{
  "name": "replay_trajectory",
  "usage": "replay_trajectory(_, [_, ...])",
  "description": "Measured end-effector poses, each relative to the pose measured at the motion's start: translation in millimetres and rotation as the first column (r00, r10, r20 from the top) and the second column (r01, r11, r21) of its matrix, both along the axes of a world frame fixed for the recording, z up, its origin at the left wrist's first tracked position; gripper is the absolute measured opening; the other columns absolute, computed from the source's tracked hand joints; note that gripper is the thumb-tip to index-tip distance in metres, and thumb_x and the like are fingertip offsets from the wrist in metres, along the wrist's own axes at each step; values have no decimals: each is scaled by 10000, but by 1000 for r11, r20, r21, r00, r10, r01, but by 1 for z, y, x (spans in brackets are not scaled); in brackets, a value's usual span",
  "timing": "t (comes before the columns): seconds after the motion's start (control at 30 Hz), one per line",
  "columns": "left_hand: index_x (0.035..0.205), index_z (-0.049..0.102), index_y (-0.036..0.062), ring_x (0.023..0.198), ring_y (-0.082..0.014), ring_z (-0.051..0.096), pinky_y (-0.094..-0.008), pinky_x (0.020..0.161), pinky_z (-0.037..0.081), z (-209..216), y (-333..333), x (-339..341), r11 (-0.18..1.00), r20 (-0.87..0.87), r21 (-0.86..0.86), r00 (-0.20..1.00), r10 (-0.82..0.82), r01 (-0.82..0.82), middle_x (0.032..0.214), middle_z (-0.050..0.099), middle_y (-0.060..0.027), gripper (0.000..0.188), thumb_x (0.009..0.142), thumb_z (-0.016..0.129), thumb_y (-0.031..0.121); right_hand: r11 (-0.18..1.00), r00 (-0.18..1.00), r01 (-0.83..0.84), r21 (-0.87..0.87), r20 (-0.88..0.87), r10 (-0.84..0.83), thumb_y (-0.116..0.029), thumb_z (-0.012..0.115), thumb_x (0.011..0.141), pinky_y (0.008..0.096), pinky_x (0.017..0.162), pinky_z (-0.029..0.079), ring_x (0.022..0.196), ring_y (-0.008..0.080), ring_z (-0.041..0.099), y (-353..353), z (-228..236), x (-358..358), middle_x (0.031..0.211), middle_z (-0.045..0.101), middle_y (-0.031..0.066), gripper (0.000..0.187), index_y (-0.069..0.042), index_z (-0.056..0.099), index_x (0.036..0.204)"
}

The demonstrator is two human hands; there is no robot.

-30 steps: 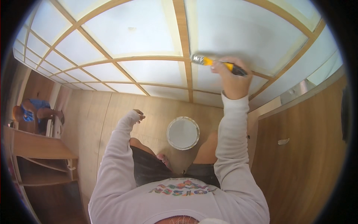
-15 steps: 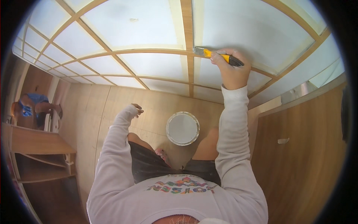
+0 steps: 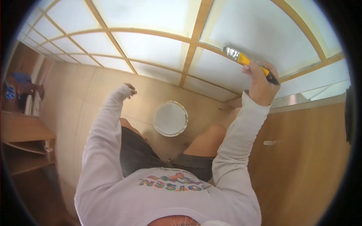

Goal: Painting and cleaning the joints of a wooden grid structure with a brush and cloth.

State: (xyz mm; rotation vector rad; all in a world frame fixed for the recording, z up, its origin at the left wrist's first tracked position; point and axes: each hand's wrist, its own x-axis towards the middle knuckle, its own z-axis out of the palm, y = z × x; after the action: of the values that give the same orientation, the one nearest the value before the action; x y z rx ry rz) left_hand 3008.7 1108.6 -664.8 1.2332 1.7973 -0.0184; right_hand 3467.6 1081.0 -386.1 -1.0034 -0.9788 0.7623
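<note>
My right hand (image 3: 263, 83) is closed round the dark end of a paintbrush (image 3: 243, 59) with a yellow handle and a metal ferrule. Its bristle end points left, at the wooden strip between white panes of a lattice wall (image 3: 195, 40); whether the bristles touch cannot be made out. Pale strips border several panes. My left hand (image 3: 131, 90) hangs over the floor with nothing in it, its fingers loosely bent and partly apart. Between my knees and the wall a round bucket (image 3: 186, 121) holds white or pale grey paint.
Wooden boards make up the floor (image 3: 94, 101). To the left is a low wooden shelf unit (image 3: 26, 128), and beyond it another person in blue (image 3: 20, 84) sits by a doorway. A broad wooden surface (image 3: 301, 158) with a small white scrap (image 3: 269, 143) lies on the right.
My right hand with the paintbrush has moved right along the strip, away from the lattice crossing. The whole view has turned and shifted; my left hand still hangs free.
</note>
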Motion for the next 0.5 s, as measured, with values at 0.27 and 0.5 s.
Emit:
replay_trajectory(0.27, [1030,679,32,684,-252,683,-406,609,536,-7,37,6,910,-380,-2,842,-383,414,889,704,-130,296,803,700,221,960,917,-166,-227,322,235,30,695,744,270,711,512,773,152,627,-48,-78,-25,874,666,104,163,17,620,889])
replay_trajectory(0.5, [904,689,112,663,-196,660,-380,614,520,-26,92,1,831,-548,-168,651,-526,530,761,702,-37,208,850,605,295,834,767,-247,-493,426,479,-2,698,746,235,716,495,799,108,624,-85,-136,-73,883,672,46,178,-15,630,910])
